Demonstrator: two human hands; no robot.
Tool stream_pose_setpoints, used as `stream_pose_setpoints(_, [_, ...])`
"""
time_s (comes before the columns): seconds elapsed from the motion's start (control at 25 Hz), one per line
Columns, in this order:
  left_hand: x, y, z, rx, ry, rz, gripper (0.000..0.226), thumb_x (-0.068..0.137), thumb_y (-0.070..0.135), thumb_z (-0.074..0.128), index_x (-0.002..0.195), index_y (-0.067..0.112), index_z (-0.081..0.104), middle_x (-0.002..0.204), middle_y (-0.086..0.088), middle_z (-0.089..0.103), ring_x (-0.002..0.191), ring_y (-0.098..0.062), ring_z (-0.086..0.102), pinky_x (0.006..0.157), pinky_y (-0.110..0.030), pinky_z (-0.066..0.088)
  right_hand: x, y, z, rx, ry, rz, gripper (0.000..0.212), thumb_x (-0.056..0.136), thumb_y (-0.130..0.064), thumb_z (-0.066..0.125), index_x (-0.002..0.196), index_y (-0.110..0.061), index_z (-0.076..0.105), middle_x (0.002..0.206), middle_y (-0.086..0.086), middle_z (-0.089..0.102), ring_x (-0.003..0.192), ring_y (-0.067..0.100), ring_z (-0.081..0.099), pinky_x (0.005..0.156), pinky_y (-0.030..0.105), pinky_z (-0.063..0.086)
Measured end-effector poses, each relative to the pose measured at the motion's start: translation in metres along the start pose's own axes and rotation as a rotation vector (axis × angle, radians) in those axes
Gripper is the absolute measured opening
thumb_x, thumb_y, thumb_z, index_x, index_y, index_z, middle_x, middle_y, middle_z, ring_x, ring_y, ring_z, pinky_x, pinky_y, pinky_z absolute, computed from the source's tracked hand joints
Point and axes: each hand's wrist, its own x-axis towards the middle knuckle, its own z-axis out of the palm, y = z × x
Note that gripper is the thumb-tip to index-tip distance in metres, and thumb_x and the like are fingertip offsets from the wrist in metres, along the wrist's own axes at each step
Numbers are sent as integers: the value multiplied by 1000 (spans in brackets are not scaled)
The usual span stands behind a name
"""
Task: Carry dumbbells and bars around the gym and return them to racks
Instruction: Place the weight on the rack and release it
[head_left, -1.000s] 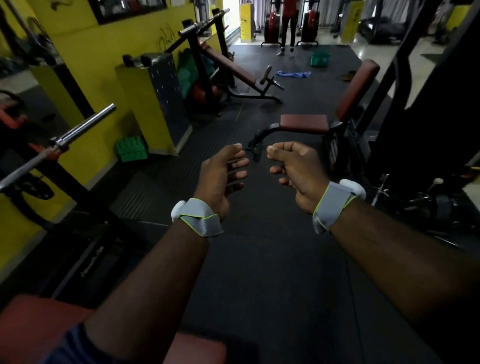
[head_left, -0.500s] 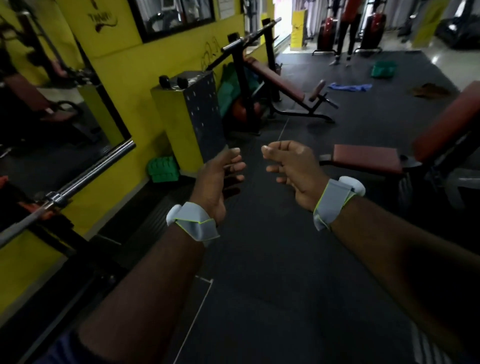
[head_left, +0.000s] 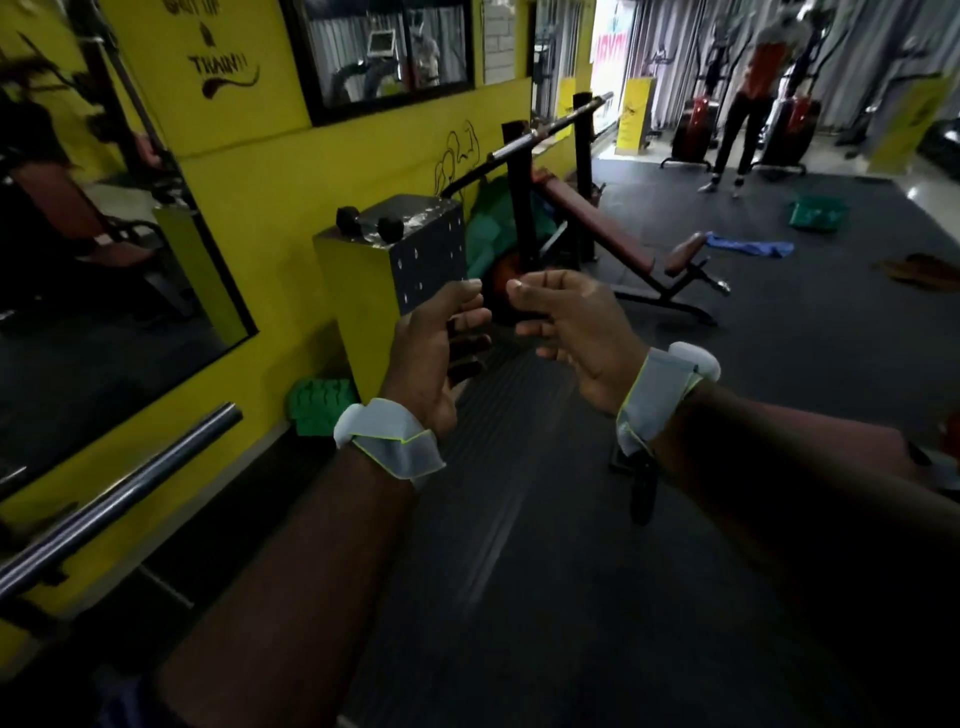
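yellow stand (head_left: 358, 275) with the dumbbell (head_left: 369, 222) slid closer, looks like heading for it. left hand (head_left: 428, 358) and right hand (head_left: 576, 332) curled, holding nothing.

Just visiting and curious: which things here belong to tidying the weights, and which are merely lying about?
Job: dumbbell on the yellow box; steel bar at left; barbell on the bench rack.
Lying about: blue cloth; green basket; brown item; green block beside the yellow box.
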Motion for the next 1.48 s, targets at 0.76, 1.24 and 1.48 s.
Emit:
stream_pose_setpoints(0.76, [621,44,-16,29,249,4,46,90,40,71,120,4,73,96,-5,74,86,-23,63,67,-33,45,654,39,120,120,-174,49,26,88,-29,81,108,-22,65,90,-3,71,76,15,60,53,24,42])
stream_pose_setpoints(1.24, [927,37,-152,-134,368,-147,39,89,48,70,116,19,70,72,5,63,61,-15,50,53,-26,38,927,96,315,31,-289,213,33,86,-19,83,112,-9,65,87,8,66,69,17,56,55,27,45])
stream_pose_setpoints(1.48, [1028,52,-165,-162,478,-251,33,101,49,57,81,23,64,67,-1,57,53,-16,46,56,-31,34,1036,115,371,-49,-306,227,41,84,-19,85,117,-8,64,80,4,67,62,9,62,55,19,51])
